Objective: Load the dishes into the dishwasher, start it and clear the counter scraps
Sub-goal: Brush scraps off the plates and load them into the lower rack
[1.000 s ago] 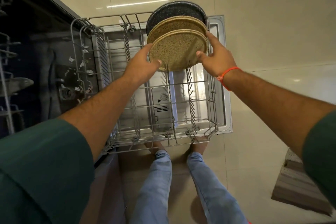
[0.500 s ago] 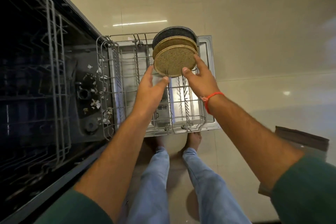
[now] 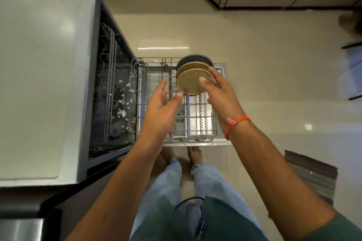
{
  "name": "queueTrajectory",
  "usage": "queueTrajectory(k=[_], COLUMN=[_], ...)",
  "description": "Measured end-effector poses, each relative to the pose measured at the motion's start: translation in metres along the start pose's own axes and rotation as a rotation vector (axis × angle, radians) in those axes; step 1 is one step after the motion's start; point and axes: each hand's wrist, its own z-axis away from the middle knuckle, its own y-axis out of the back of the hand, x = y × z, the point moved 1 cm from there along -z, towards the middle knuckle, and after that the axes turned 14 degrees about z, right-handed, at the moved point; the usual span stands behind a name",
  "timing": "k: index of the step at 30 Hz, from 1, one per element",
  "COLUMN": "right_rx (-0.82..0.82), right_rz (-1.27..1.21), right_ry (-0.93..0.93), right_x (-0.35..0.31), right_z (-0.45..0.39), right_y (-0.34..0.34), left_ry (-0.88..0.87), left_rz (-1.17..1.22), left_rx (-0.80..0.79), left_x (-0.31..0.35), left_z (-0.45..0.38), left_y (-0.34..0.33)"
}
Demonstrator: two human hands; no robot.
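Now that you have let go, your left hand (image 3: 162,101) and right hand (image 3: 217,92) are open and hold nothing. The front plate (image 3: 191,82) stands in the rack (image 3: 195,107). More dishes can go in next.

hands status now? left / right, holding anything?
Left hand: open, fingers spread, holding nothing.
Right hand: open, fingers relaxed beside the front speckled plate in the lower rack; no grip.
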Motion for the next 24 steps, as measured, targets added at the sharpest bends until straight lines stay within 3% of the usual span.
queueTrajectory(k=[14, 24], right_rx=[-0.282, -0.612], right_rz=[0.051, 0.17], right_ry=[0.272, 0.448], right_x=[-0.095, -0.136], right_z=[0.088, 0.187], right_y=[-0.01, -0.11], left_ry=[-0.177, -0.364], left_rz=[0.175, 0.355], left_rx=[0.291, 0.664], left_x=[0.068, 0.076], left_z=[0.116, 0.231], left_y=[0.014, 0.109])
